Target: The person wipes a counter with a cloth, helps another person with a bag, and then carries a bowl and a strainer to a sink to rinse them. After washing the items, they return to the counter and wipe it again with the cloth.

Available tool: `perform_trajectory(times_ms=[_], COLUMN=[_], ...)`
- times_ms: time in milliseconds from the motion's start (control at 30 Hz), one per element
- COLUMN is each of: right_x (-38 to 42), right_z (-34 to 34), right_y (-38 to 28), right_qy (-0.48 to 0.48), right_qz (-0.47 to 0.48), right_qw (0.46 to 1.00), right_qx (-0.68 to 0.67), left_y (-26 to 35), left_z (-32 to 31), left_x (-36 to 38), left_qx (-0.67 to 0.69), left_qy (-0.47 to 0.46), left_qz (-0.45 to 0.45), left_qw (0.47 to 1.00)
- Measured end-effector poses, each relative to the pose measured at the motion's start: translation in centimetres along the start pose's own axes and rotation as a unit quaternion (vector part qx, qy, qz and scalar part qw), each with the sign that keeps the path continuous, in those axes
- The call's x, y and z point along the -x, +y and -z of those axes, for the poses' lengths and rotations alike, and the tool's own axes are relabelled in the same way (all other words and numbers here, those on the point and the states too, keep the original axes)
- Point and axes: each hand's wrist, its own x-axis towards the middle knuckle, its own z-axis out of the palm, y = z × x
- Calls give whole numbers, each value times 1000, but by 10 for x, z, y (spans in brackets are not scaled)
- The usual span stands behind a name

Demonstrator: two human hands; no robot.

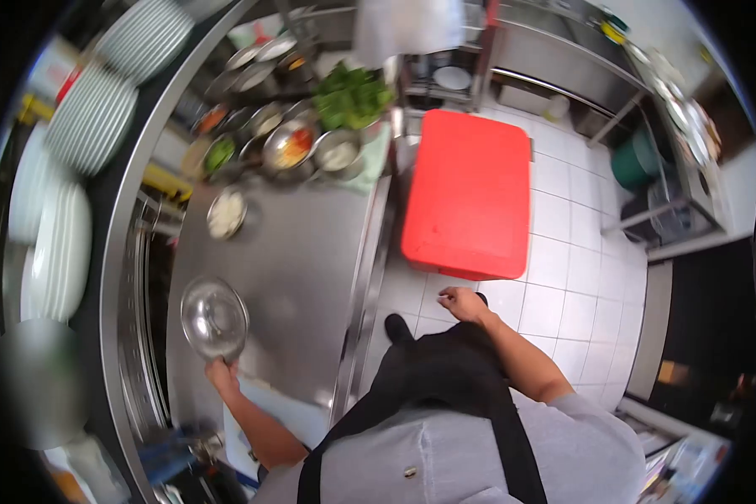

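My left hand (pixel 222 375) is closed on the near rim of a shiny metal mixing bowl (pixel 215 316), over the left part of the steel counter (pixel 298 269). The inside of the bowl faces up, and no food shows in it. Farther along the counter, a small bowl of white pieces (pixel 226 214) stands apart from the mixing bowl. Out in front of my body, over the tiled floor, hangs my right hand (pixel 464 303). Its fingers are loosely bent and somewhat apart, with nothing visible in them. The red lid of a large bin (pixel 469 193) is just beyond it.
Several metal bowls of chopped food (pixel 290 151) and leafy greens (pixel 350 94) crowd the counter's far end. Stacked white plates (pixel 92 126) line the shelf at left. A pale cutting board (pixel 281 417) lies beside my left forearm. Shelving with a green bucket (pixel 634 160) stands at right.
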Motion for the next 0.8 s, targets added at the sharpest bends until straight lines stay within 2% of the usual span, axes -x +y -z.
perform_trajectory(times_ms=[67, 133, 200, 300, 333, 367, 400, 433, 467, 533, 567, 633, 700, 800], right_x=[21, 54, 112, 185, 212, 232, 252, 275, 276, 301, 306, 294, 264, 199], right_z=[24, 35, 60, 73, 58, 67, 105, 133, 158, 184, 211, 259, 299, 383], right_y=[79, 188, 252, 388, 460, 489, 475, 467, 478, 535, 538, 558, 575, 536], right_qy=[38, 71, 129, 22, 45, 18, -30, 12, 20, -1, 35, 85, 205, 214], right_qz=[-125, -225, -308, -363, -281, -363, -379, -456, -463, -480, -471, -463, -403, -404], right_qw=[990, 968, 938, 923, 938, 921, 920, 889, 885, 877, 881, 881, 884, 889], right_qx=[50, 90, 92, 126, 198, 139, 91, -35, -49, -28, 17, 49, 119, -22], left_y=[13, 17, 12, 0, -18, -37, -50, -57, -65, -91, -97, -108, -120, -128], left_z=[-53, -109, -166, -259, -285, -313, -345, -381, -415, -476, -505, -551, -590, -630], left_x=[36, 71, 113, 202, 226, 247, 267, 309, 335, 380, 405, 448, 480, 509], left_qx=[-29, -54, -89, -67, -55, -99, -144, -116, -123, -181, -189, -186, -181, -169], left_qy=[-25, -60, -139, -215, -213, -255, -299, -282, -297, -298, -318, -324, -352, -380], left_qz=[-1, 0, -3, 29, 33, 35, 34, 48, 43, 109, 110, 134, 136, 131], left_qw=[999, 997, 986, 974, 975, 961, 943, 951, 946, 931, 922, 918, 908, 900])
